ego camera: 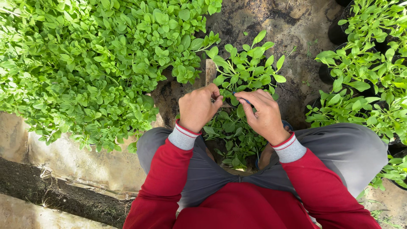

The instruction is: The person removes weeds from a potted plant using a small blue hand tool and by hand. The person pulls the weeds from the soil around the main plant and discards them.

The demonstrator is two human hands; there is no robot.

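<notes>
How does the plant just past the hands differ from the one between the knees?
The far plant sits in sunlight with bright, upright leaves; the near plant lies shaded between the knees, darker and lower. The far plant is untouched past the fingers, while the near one sits right under the left hand and right hand. Both are small leafy seedlings of similar leaf shape.

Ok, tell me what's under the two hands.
Under the left hand and right hand is a leafy seedling between the knees. Its pot and soil are hidden by leaves and hands.
</notes>
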